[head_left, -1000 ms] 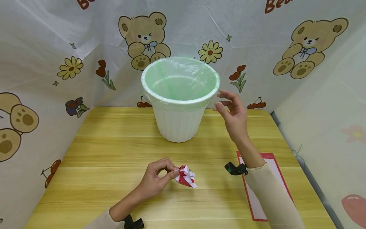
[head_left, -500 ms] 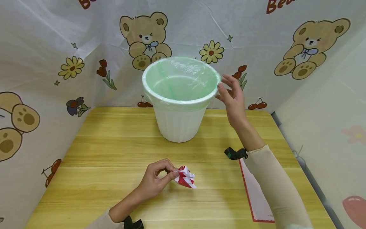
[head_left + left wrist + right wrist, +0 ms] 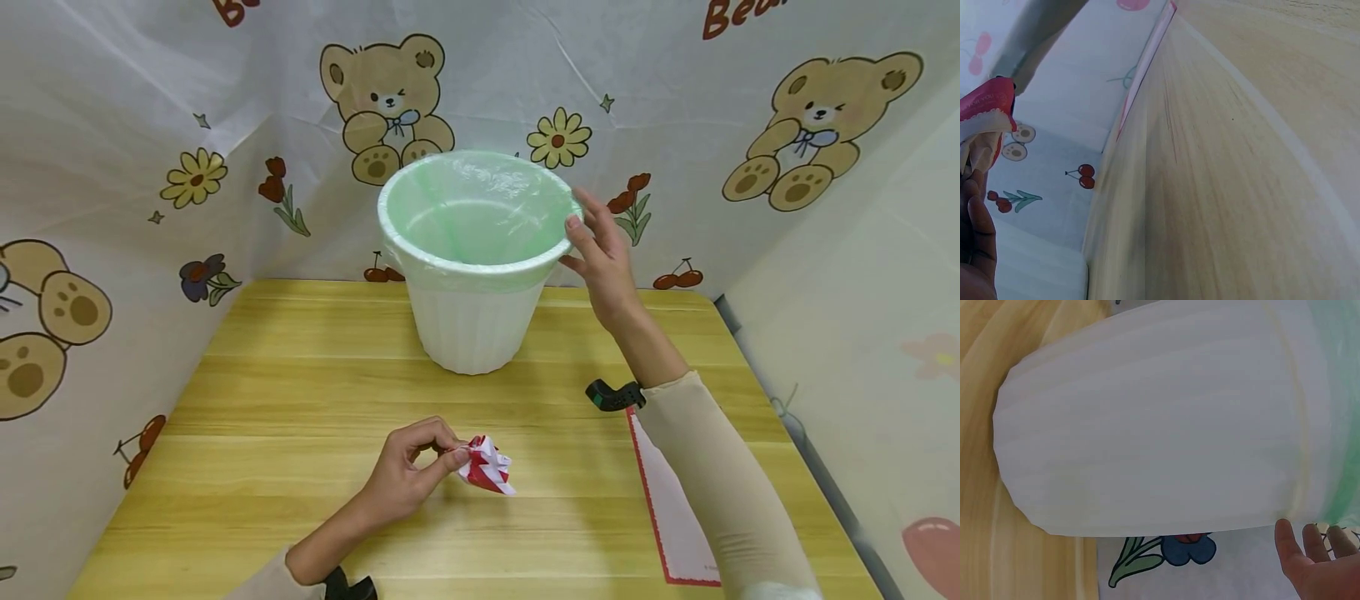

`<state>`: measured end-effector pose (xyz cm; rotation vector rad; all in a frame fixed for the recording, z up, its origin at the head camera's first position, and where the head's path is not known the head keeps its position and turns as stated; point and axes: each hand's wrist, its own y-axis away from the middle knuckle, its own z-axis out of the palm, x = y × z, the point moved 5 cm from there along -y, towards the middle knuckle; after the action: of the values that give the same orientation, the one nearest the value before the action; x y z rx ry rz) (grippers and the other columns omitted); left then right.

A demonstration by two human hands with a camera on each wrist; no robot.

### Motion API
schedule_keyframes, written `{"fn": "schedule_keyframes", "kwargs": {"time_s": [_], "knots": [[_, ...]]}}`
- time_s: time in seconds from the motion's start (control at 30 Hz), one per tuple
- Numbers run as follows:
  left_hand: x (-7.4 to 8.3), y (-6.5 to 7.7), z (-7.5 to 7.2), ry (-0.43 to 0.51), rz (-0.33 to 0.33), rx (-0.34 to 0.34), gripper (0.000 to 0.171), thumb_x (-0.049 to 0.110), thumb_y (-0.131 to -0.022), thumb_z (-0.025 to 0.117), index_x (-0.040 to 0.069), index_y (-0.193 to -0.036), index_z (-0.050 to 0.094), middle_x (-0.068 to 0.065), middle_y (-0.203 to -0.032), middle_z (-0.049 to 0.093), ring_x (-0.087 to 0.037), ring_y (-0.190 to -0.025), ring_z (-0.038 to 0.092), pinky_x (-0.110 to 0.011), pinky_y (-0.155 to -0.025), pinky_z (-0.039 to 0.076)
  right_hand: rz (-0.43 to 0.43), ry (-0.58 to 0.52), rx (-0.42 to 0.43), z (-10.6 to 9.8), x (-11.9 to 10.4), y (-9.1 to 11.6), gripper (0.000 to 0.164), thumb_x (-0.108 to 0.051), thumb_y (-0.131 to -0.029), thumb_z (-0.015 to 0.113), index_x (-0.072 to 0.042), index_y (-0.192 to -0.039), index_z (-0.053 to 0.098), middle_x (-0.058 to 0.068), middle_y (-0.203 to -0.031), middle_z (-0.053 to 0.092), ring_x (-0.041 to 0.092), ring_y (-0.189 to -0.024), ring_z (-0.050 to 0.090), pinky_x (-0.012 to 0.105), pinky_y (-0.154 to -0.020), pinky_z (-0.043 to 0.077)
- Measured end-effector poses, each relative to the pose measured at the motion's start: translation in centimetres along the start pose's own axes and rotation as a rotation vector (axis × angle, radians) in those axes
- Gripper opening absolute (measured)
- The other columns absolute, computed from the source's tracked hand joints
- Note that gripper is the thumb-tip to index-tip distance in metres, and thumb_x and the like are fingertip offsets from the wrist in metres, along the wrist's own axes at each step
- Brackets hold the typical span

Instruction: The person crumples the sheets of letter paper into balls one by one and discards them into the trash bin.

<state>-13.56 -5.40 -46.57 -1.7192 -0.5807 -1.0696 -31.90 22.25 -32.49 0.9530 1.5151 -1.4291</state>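
In the head view my left hand [image 3: 408, 467] pinches a small crumpled red-and-white piece of paper [image 3: 487, 467] between thumb and fingers, over the near middle of the table. The same crumpled paper [image 3: 988, 115] shows at the left edge of the left wrist view, with printed lettering on its red part. A white ribbed bin [image 3: 472, 325] stands upright, lined with a pale green plastic bag [image 3: 480, 200] folded over its rim. At the rim's right side my right hand [image 3: 603, 258] touches the bin with loosely bent fingers. In the right wrist view its fingertips [image 3: 1283, 528] meet the bin's side.
A pale sheet with a red border [image 3: 675, 508] lies on the wooden table [image 3: 315, 358] at the right, partly hidden by the right sleeve [image 3: 720, 475]. Behind the bin hangs a cloth [image 3: 480, 75] printed with bears and flowers.
My right hand has moved up and slightly left, from beside the bin to its rim. The left hand stays in place with the crumpled paper. The head view has shifted slightly.
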Motion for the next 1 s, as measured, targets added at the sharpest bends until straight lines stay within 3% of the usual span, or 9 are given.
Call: {"fn": "schedule_keyframes", "kwargs": {"time_s": [0.33, 0.6, 1.0], "knots": [[0.4, -0.2, -0.4, -0.001, 0.012, 0.017, 0.024, -0.010, -0.097, 0.071, 0.014, -0.092, 0.071, -0.007, -0.089, 0.074, -0.008, -0.086, 0.069, -0.027, -0.078, 0.061, 0.020, 0.006, 0.024, 0.2, 0.6, -0.1, 0.056, -0.032, -0.110, 0.055, -0.025, -0.164, 0.044, 0.005, -0.151, 0.056, 0.021, -0.125, 0.062, 0.057, -0.117, 0.052], [0.8, -0.8, -1.4, -0.035, 0.016, 0.047, 0.024, -0.009, -0.096, 0.073, 0.015, -0.091, 0.071, -0.007, -0.092, 0.076, -0.010, -0.087, 0.072, -0.027, -0.078, 0.061, 0.021, 0.013, 0.042, 0.1, 0.8, 0.0, 0.054, -0.032, -0.110, 0.055, -0.026, -0.163, 0.045, 0.004, -0.146, 0.058, 0.020, -0.122, 0.063, 0.057, -0.117, 0.052], [2.1, -3.1, -2.7, -0.084, 0.086, 0.038, 0.026, -0.012, -0.094, 0.074, 0.014, -0.091, 0.071, -0.005, -0.090, 0.076, -0.011, -0.083, 0.071, -0.025, -0.075, 0.060, -0.010, -0.004, 0.048, 0.3, 0.9, 0.0, 0.054, -0.032, -0.109, 0.055, -0.027, -0.162, 0.045, 0.006, -0.142, 0.060, 0.020, -0.120, 0.064, 0.047, -0.110, 0.058]]}}
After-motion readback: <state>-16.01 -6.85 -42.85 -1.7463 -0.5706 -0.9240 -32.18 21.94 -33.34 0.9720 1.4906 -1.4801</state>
